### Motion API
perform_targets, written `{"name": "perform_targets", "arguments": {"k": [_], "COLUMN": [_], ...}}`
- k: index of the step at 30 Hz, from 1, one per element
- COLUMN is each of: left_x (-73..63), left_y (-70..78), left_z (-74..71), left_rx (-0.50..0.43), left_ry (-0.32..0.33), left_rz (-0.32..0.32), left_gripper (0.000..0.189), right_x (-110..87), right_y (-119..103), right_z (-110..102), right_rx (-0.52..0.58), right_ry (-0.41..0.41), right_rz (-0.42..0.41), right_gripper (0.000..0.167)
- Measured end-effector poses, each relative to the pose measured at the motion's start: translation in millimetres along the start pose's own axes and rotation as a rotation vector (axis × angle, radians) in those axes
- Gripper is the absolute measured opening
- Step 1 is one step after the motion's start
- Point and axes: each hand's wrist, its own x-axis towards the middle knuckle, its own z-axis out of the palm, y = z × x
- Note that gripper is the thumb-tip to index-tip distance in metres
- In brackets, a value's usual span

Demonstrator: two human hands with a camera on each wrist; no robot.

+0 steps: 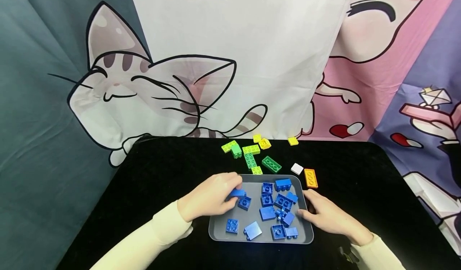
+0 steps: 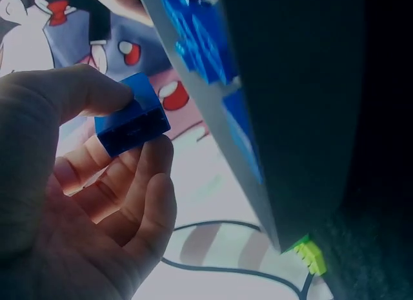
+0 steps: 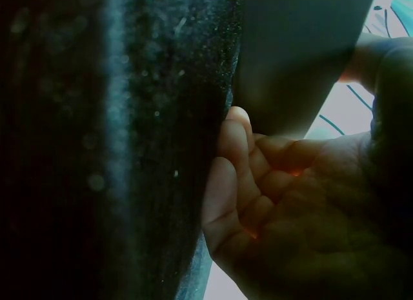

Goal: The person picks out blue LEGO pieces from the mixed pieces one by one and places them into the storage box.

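In the head view, my left hand (image 1: pixel 212 194) is over the left side of a grey tray (image 1: pixel 217 228). It pinches a blue toy building brick (image 1: pixel 237 193) between thumb and fingers. The left wrist view shows that brick (image 2: pixel 133 119) with its hollow underside partly visible. Several more blue bricks (image 1: pixel 267 213) are scattered across the tray, some studs up and others tipped over. One blue brick (image 1: pixel 244 203) sits just beside the held one. At the tray's right side, my right hand (image 1: pixel 325 214) grips the edge, thumb at the rim and fingers bent outside it.
Behind the tray lie green bricks (image 1: pixel 271 164), lime bricks (image 1: pixel 251 149) and yellow bricks (image 1: pixel 264 143). A white brick (image 1: pixel 297 169) and an orange brick (image 1: pixel 311 178) lie off its back right corner. The black table (image 1: pixel 162 166) meets a printed curtain (image 1: pixel 281 62) at the back.
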Motion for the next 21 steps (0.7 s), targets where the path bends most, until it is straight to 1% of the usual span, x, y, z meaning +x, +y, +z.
{"name": "perform_targets", "arguments": {"k": [5, 10, 12, 14, 16, 18, 20, 21], "left_x": [-14.8, -25.4, -28.8, -32.2, -35.4, -38.7, -42.4, -44.1], "left_y": [7.5, 9.9, 10.2, 10.4, 10.6, 10.8, 11.1, 11.1], "left_z": [6.2, 11.9, 13.9, 15.9, 18.2, 20.5, 22.3, 23.1], "left_rx": [-0.036, -0.061, -0.05, -0.017, 0.015, 0.034, 0.038, 0.034], "left_ry": [-0.029, -0.049, -0.05, -0.042, -0.035, -0.03, -0.027, -0.028], "left_rz": [0.003, -0.009, -0.013, -0.018, -0.032, -0.055, -0.084, -0.099], "left_gripper": [0.016, 0.018, 0.018, 0.019, 0.03, 0.05, 0.069, 0.073], "right_x": [0.6, 0.8, 0.9, 0.9, 0.9, 0.7, 0.5, 0.4], "right_y": [0, 0, 0, 0, 1, 0, 0, 0], "right_z": [-1, 0, 0, 1, 1, 0, 0, 0], "right_rx": [0.002, -0.001, -0.003, -0.004, -0.002, 0.002, 0.007, 0.01], "right_ry": [-0.006, -0.004, -0.003, -0.003, -0.005, -0.006, -0.008, -0.008], "right_rz": [0.006, 0.002, 0.001, 0.003, 0.005, 0.006, 0.007, 0.008], "right_gripper": [0.047, 0.048, 0.048, 0.048, 0.048, 0.048, 0.047, 0.048]}}
